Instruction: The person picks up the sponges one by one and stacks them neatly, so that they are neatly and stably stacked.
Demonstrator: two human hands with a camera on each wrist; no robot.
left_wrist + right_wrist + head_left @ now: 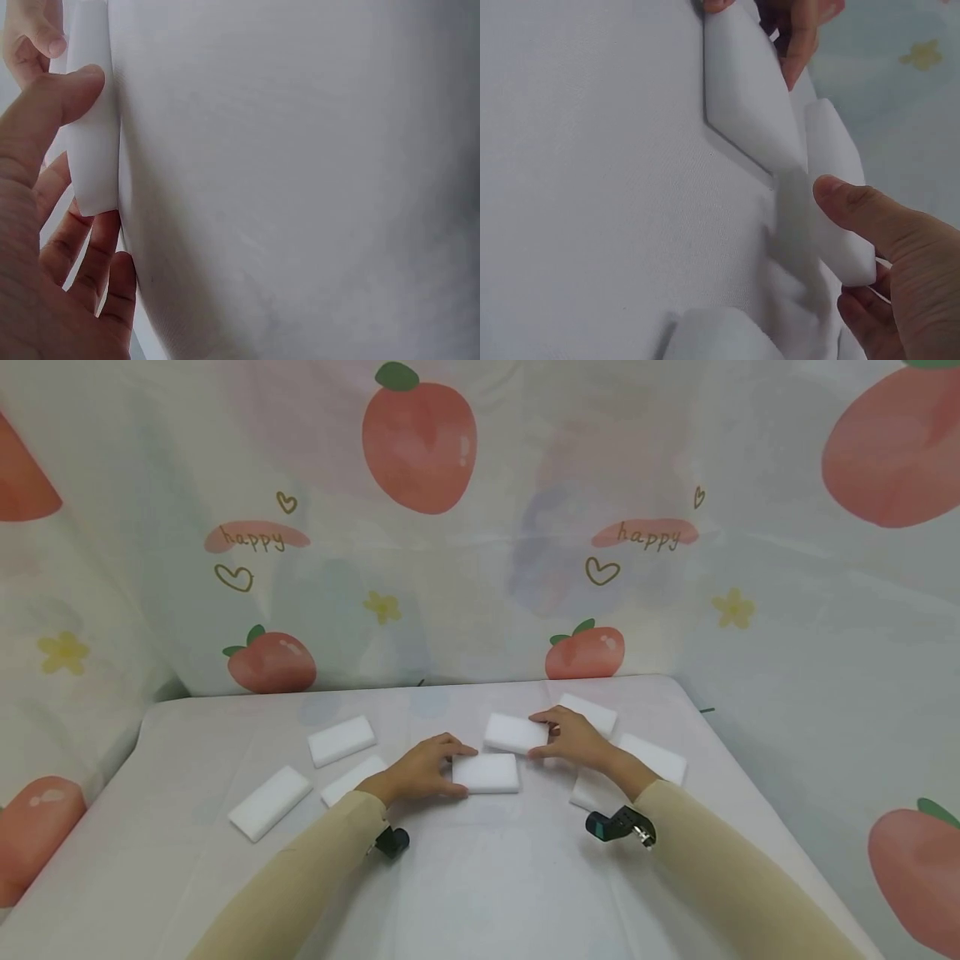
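Several white foam blocks lie on a table under a white cloth [480, 877]. My left hand [444, 768] grips the left end of one block [487, 773] lying flat near the middle. In the left wrist view the thumb [56, 105] presses that block's [94, 142] side, with fingers curled behind it. My right hand [549, 737] pinches a second block [513, 732] just behind the first. The right wrist view shows this hand [851, 255] gripping its block [836, 150] at the end, beside the first block [746, 97].
Three loose blocks [341, 740] [270, 802] [351, 780] lie to the left, and others [592, 712] [656, 757] to the right. A peach-print curtain [420, 568] walls the table at the back and both sides. Black wrist cameras [618, 824] hang under both sleeves.
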